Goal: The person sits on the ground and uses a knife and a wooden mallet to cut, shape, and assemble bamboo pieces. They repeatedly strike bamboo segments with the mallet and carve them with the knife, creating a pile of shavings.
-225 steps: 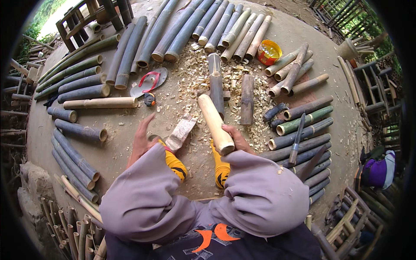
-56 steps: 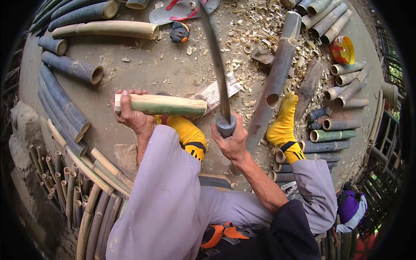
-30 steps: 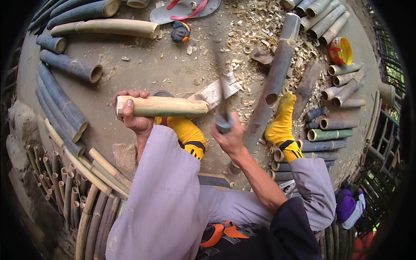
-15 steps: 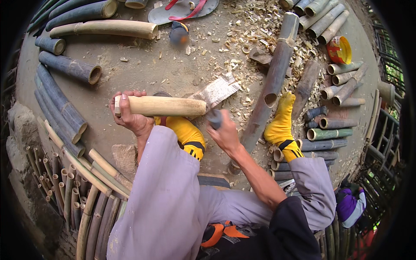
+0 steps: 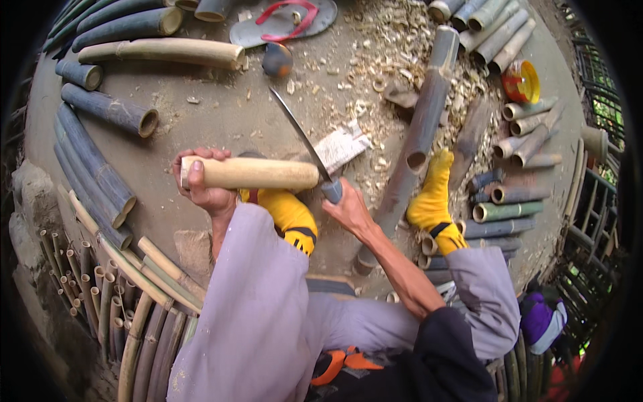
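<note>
Closing around the left end of a pale wooden piece (image 5: 261,173), the left hand (image 5: 209,184) holds it firmly, with the thumb pressed on its near face and the other fingers behind it. This piece is left of the centre of the frame, lying almost level across the picture, above the yellow sock (image 5: 284,213) of the left foot. The right hand (image 5: 348,208), near the centre, is closed around the grey handle of a knife (image 5: 298,125), whose long blade points to the upper left. The blade passes just beside the right end of the piece; I cannot tell if they are touching. Behind the handle lies a whitish board (image 5: 341,147), tilted toward the upper right. Right of the centre, a long dark bamboo tube (image 5: 432,87) lies slanted, among many wood chips (image 5: 375,67). At the top of the frame there is a grey sandal (image 5: 251,28) with a red strap, and just below it a small dark and orange object (image 5: 276,60), which is blurred. A yellow and red tub (image 5: 521,80) is at the upper right.
</note>
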The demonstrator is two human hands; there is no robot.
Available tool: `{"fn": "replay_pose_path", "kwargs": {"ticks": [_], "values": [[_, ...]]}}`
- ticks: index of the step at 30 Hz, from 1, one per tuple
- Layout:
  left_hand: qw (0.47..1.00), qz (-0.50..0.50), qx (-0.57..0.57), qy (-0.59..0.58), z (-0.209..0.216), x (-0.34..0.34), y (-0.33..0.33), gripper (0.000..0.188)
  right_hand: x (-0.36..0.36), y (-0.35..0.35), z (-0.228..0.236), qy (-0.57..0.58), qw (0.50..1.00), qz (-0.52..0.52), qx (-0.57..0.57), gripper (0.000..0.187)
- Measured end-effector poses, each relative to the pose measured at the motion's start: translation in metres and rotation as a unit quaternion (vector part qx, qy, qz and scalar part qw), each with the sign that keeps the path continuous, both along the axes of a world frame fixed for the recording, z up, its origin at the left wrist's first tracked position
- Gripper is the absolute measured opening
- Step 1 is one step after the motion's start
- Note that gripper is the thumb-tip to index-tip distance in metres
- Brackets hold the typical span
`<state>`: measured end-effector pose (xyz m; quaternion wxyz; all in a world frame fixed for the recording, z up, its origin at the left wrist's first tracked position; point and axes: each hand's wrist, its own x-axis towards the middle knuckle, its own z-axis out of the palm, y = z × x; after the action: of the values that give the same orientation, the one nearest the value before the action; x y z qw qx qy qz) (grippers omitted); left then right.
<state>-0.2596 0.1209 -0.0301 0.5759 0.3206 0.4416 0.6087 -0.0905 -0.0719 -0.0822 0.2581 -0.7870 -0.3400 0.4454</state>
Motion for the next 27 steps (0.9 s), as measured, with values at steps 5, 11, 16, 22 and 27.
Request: {"fn": "replay_pose_path", "kwargs": {"ticks": [5,11,16,22,27], "values": [[0.999,-0.006,0.026,-0.020,-0.010,-0.008,-0.001,0.034,0.003,0.014,0.062,-0.001,0.994,-0.065,0.084,0.035],[0.997,-0.018,-0.011,0.076,-0.005,-0.001,0.007,0.036,-0.004,-0.008,-0.005,-0.025,0.999,0.028,-0.001,0.040],[0.995,0.063,-0.081,-0.003,0.008,0.006,0.010,0.036,0.002,-0.002,0.030,0.012,0.999,0.013,0.028,0.041],[0.993,0.101,-0.039,0.057,0.002,0.005,0.003,0.031,-0.011,0.008,0.071,-0.050,0.973,-0.064,0.214,0.041],[0.994,0.095,-0.030,0.051,0.000,0.007,0.007,0.029,-0.005,0.001,0.015,-0.044,0.999,0.014,-0.015,0.036]]}}
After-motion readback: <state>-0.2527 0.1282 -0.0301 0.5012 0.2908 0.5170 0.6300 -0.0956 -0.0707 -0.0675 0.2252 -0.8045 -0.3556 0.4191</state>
